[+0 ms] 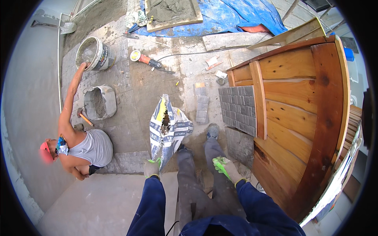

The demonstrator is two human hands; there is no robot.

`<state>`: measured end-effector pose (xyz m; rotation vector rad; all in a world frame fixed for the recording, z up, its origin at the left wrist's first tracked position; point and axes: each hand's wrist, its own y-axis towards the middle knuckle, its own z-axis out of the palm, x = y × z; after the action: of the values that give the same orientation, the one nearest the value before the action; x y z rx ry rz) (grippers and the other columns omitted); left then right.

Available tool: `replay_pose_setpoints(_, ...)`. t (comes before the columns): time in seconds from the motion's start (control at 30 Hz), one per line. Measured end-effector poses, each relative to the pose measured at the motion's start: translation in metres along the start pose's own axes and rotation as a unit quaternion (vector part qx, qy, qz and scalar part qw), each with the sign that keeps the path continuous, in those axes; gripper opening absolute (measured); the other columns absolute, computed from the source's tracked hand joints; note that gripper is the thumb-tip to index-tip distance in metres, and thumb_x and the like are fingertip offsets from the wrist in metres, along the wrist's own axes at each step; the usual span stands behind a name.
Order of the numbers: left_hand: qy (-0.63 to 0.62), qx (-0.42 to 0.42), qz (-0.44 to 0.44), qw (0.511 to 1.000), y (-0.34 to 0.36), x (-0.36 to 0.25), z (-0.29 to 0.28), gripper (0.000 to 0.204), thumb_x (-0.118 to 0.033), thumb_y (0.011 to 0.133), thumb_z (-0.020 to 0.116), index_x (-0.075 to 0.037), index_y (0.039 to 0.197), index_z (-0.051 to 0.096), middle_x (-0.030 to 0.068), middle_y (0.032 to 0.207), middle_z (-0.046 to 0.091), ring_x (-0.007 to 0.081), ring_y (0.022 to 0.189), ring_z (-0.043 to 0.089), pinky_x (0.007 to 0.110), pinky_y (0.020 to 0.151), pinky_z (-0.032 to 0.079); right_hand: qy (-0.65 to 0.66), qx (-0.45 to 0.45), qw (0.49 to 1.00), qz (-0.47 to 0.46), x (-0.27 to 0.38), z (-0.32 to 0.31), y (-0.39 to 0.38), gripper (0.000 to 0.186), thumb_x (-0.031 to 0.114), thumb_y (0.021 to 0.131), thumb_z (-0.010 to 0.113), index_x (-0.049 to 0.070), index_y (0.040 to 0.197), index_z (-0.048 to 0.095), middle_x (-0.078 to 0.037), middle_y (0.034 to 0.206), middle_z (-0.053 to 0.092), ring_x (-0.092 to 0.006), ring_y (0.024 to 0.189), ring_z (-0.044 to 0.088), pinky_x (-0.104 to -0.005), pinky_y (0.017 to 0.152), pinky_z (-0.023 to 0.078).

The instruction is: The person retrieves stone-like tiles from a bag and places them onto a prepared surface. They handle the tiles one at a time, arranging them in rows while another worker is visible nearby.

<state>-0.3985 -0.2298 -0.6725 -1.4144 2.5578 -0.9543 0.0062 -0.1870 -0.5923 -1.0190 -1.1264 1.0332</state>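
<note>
Fingers, left hand [152, 168]: gloved, grey with green tips, closed on the near end of a torn sack.

Fingers, right hand [229, 169]: gloved alike, curled together over my right leg, apart from the sack; I cannot tell whether they hold anything.

Sack [179, 131], one: white, dark blue and yellow, running forward from my left fingertips, with a long ragged slit [165, 122] along its upper side. Whether the ground bears its weight I cannot tell.

Handling note, my judgement: paper this torn will likely rip further under a one-sided pull. Better to bring the right fingers across to the other edge, gather the near end in both, lift evenly, and keep the slit uppermost.

Ahead of the right fingers: sheet of grey stone-patterned tile [238, 108], one; narrower tile strip [202, 104], one.

Right of the right fingers: large wooden panel [293, 94], one, close by.

Left of the left fingers: crouching co-worker [94, 147], one arm stretched to a white bucket [107, 55]; nearer, a grey tub [111, 100] and a hammer [85, 118].

Well beyond the sack: orange angle grinder [145, 59]; farthest, a blue tarp [232, 15].
</note>
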Motion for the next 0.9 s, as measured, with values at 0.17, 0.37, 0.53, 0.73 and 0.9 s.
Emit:
replay_pose_setpoints(0.17, 0.02, 0.043, 0.06, 0.997, 0.012, -0.044, -0.028, 0.08, -0.054, 0.076, 0.081, 0.002, 0.129, 0.057, 0.0294, 0.119, 0.069, 0.0451, 0.11, 0.067, 0.051, 0.095, 0.053, -0.108, 0.032, 0.992, -0.062, -0.008, 0.056, 0.02, 0.07, 0.045, 0.101, 0.064, -0.002, 0.149, 0.044, -0.007, 0.111, 0.071, -0.0067, 0.082, 0.062, -0.0221, 0.063, 0.046)
replay_pose_setpoints(0.37, -0.06, -0.022, 0.091, 0.994, 0.048, -0.055, -0.047, 0.073, -0.047, 0.081, 0.079, 0.0, 0.132, 0.056, 0.0264, 0.116, 0.069, 0.0453, 0.106, 0.068, 0.052, 0.091, 0.054, -0.423, -0.048, 0.897, -0.122, 0.015, 0.159, 0.039, 0.111, 0.07, 0.084, 0.069, -0.01, 0.152, 0.031, -0.026, 0.124, 0.067, -0.0337, 0.106, 0.069, -0.0405, 0.092, 0.053)
replay_pose_setpoints(0.53, -0.061, -0.081, 0.153, 0.983, 0.086, -0.079, -0.078, 0.075, -0.047, 0.082, 0.077, -0.003, 0.139, 0.053, 0.0258, 0.118, 0.068, 0.0463, 0.105, 0.068, 0.054, 0.089, 0.054, -0.483, -0.154, 0.834, -0.218, 0.083, 0.231, 0.114, 0.112, 0.083, 0.072, 0.068, -0.007, 0.137, 0.051, -0.031, 0.122, 0.065, -0.0438, 0.116, 0.064, -0.0507, 0.096, 0.053)
replay_pose_setpoints(0.73, -0.013, 0.124, 0.204, 0.971, 0.121, -0.071, -0.029, 0.043, -0.04, 0.091, 0.059, -0.003, 0.108, 0.072, 0.0287, 0.109, 0.069, 0.0474, 0.108, 0.064, 0.054, 0.086, 0.052, -0.567, -0.134, 0.792, -0.183, 0.048, 0.203, 0.163, 0.042, 0.041, 0.09, 0.061, 0.002, 0.094, 0.077, -0.023, 0.099, 0.074, -0.042, 0.096, 0.072, -0.0504, 0.086, 0.057)
replay_pose_setpoints(0.9, -0.086, 0.106, 0.215, 0.967, 0.077, -0.057, 0.015, 0.039, -0.035, 0.095, 0.053, -0.002, 0.103, 0.072, 0.0286, 0.1, 0.07, 0.0492, 0.097, 0.066, 0.055, 0.079, 0.052, -0.615, -0.023, 0.774, -0.148, -0.017, 0.102, 0.111, 0.044, 0.036, 0.101, 0.051, 0.001, 0.087, 0.075, -0.022, 0.091, 0.073, -0.0418, 0.09, 0.071, -0.0509, 0.083, 0.056)
